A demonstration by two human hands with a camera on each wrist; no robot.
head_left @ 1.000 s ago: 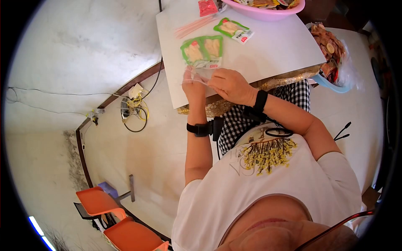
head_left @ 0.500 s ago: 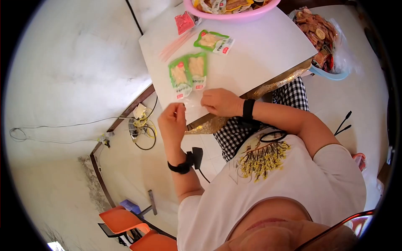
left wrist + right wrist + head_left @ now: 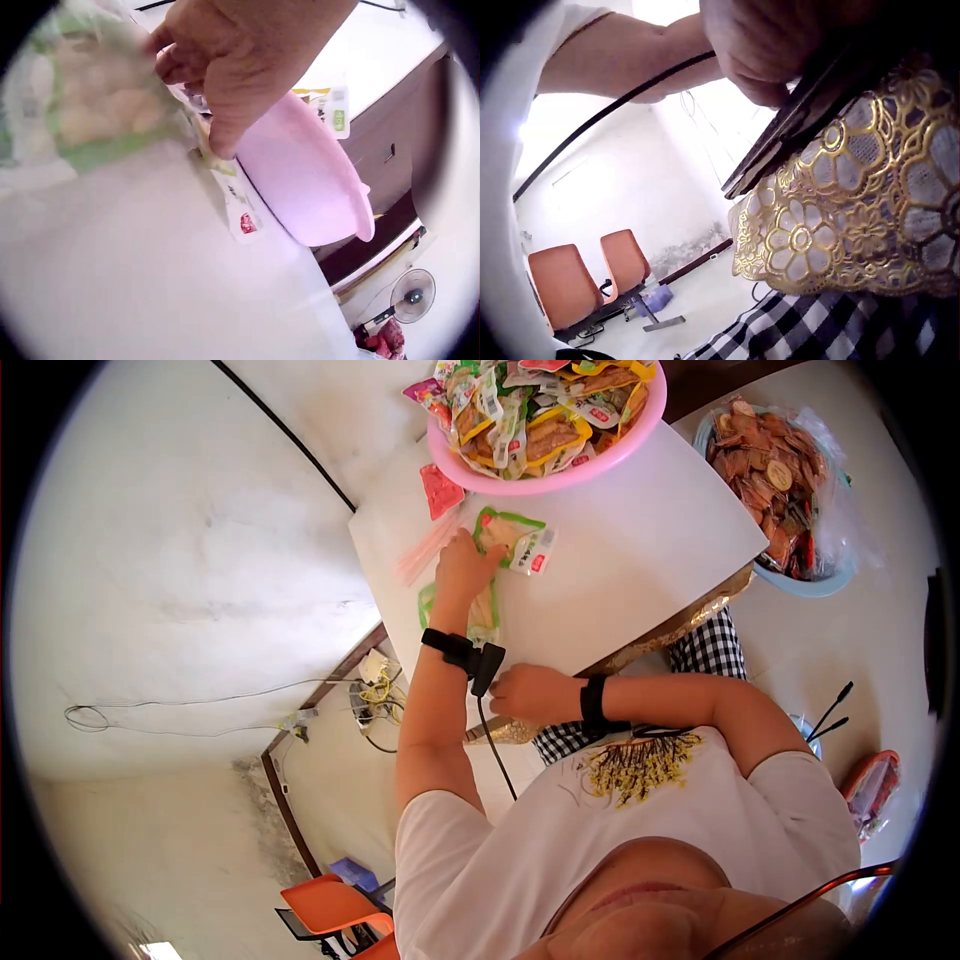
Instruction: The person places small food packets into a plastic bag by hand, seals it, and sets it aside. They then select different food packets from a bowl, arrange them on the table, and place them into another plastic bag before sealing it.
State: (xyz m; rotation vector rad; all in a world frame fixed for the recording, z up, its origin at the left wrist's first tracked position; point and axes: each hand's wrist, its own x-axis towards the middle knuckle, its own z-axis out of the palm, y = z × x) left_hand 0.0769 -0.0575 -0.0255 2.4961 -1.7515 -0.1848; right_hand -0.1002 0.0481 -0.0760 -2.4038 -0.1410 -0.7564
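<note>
With my left hand (image 3: pixel 466 570) as the centre of a clock, 12 straight ahead of me, I am at a white table (image 3: pixel 640 560) in a pale room: the wall (image 3: pixel 200 560) is at 9, cables (image 3: pixel 375 680) and orange chairs (image 3: pixel 325 905) at 7. The table's left edge runs from 10 to 7, its far-left corner near the wall; the near edge slants from 6 to a corner at 3, with a gold-patterned tablecloth (image 3: pixel 802 240) hanging beneath it above my checked trousers (image 3: pixel 708 650). The widest room for moving is the plain white stretch at 3. Toward 1, a pink basin (image 3: pixel 520 485) heaped with packets limits that room; at 11 lies a red packet (image 3: pixel 442 492), at 10 some pink strips (image 3: pixel 428 552). Beyond the right-hand corner, off the table, stands a blue basin (image 3: pixel 805 590) of brown packaged food. My hands are apart. At 2, the single green-edged packet (image 3: pixel 520 542) lies on the table at my left thumb; I cannot tell whether I am pinching it. More green packets (image 3: pixel 487 612) lie at 6, by my left wrist. My right hand (image 3: pixel 533 695) is at the near edge, at 5, fingers bent inward; whether they hold anything is hidden.
</note>
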